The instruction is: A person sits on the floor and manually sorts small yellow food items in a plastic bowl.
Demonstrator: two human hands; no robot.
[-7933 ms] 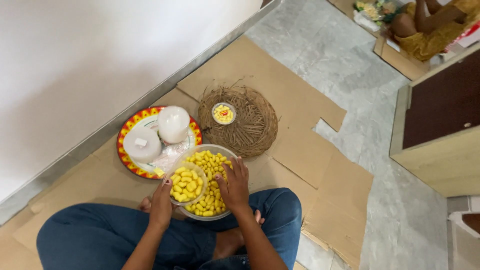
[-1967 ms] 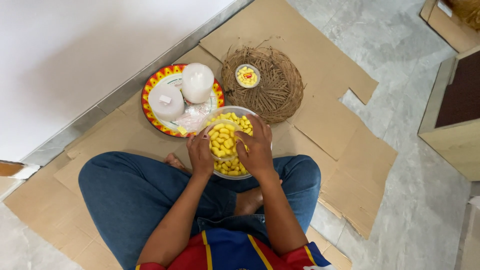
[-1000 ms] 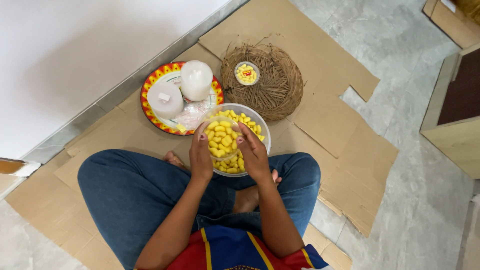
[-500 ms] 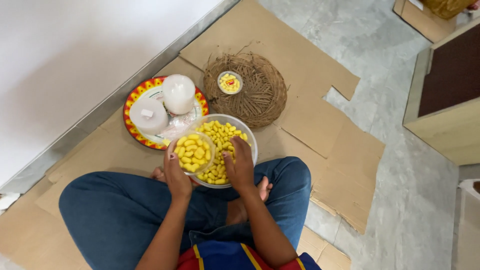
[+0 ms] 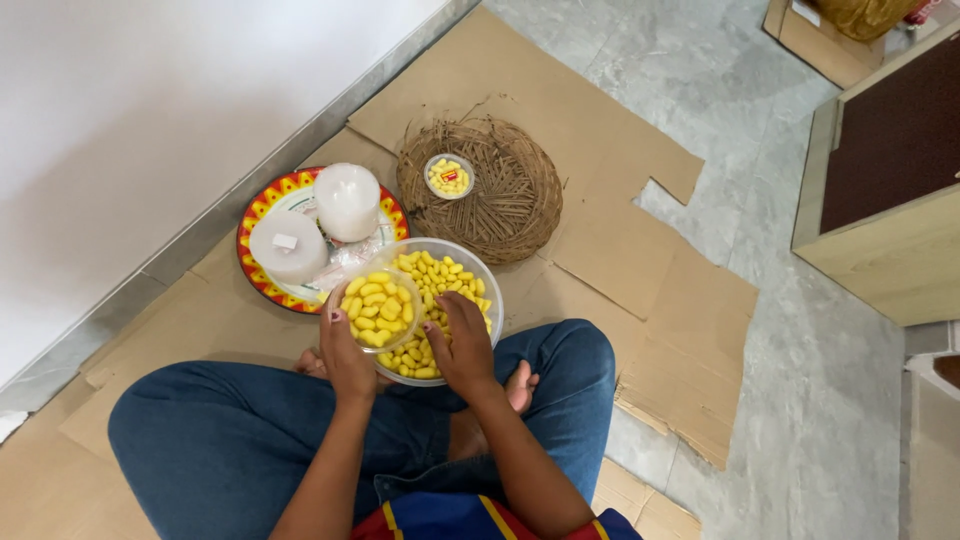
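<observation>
Your left hand (image 5: 345, 355) grips a small clear cup (image 5: 380, 308) of yellow cocoons over the large clear bowl (image 5: 478, 272), catching spills; your right hand (image 5: 462, 345) digs, fingers curled, into the bowl's cocoons (image 5: 440, 280).

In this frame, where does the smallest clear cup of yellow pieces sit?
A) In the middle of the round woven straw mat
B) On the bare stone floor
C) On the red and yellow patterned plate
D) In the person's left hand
A: the smallest clear cup rests at the centre of the round woven straw mat, apart from the patterned plate; the left hand holds a different, larger cup over the bowl.
</observation>
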